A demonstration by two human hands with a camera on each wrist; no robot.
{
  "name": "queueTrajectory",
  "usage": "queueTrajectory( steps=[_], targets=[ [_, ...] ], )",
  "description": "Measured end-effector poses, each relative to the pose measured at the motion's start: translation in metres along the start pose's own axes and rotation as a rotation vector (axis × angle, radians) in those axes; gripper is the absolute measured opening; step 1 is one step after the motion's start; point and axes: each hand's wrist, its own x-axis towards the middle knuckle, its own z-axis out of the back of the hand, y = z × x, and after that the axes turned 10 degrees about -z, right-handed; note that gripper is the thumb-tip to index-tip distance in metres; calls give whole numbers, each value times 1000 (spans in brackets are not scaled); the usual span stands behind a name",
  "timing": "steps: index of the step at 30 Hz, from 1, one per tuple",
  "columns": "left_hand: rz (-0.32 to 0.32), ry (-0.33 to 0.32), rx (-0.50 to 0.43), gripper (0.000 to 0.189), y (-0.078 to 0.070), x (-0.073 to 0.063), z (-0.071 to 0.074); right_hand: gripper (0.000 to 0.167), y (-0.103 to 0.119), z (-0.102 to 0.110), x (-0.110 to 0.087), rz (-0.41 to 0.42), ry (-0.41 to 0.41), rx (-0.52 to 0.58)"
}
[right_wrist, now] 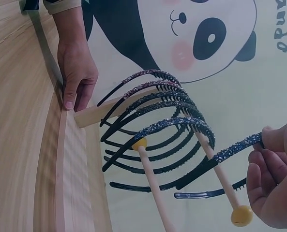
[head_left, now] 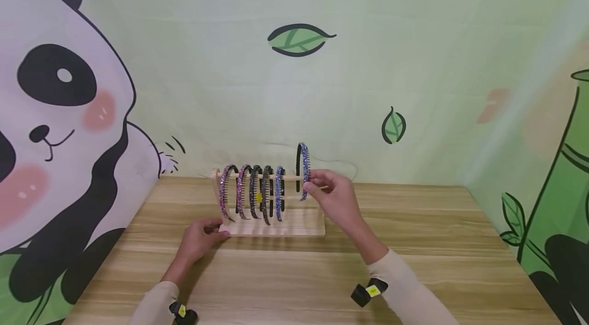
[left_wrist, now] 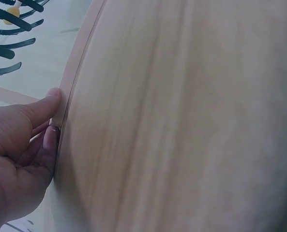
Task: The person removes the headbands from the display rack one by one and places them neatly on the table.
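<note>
A wooden headband stand (head_left: pixel 294 229) sits on the table, with several glittery toothed headbands hanging on its upper rod. They run from a pink one (head_left: pixel 224 187) at the left through dark ones to a blue one (head_left: pixel 278 187). Near the rod's right end, my right hand (head_left: pixel 338 202) pinches another blue glitter headband (head_left: pixel 302 154) between thumb and fingers. That headband stands higher than the others, around the rod as seen in the head view. My left hand (head_left: pixel 198 241) grips the left front corner of the stand's base, thumb on top; its fingertips (left_wrist: pixel 51 137) show at the base edge.
In the right wrist view, a yellow ball (right_wrist: pixel 241 216) caps the upper rod's end, and a second rod (right_wrist: pixel 155 188) below has a yellow ball too. The wood-grain table (head_left: pixel 294 279) meets a printed panda backdrop (head_left: pixel 221 85) behind the stand.
</note>
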Motion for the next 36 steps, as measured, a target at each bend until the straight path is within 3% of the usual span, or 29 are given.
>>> queueTrajectory(
  steps=[13,22,36],
  targets=[
    [31,11,-13,46,-4,-1,1,24,6,18,-8,15,-29,-5],
    [0,-1,-19,43,-1,-1,0,23,-2,32,-12,68,-42,-1],
    [2,-2,5,44,-2,-1,0,25,-4,48,-14,38,-74,-37]
  ],
)
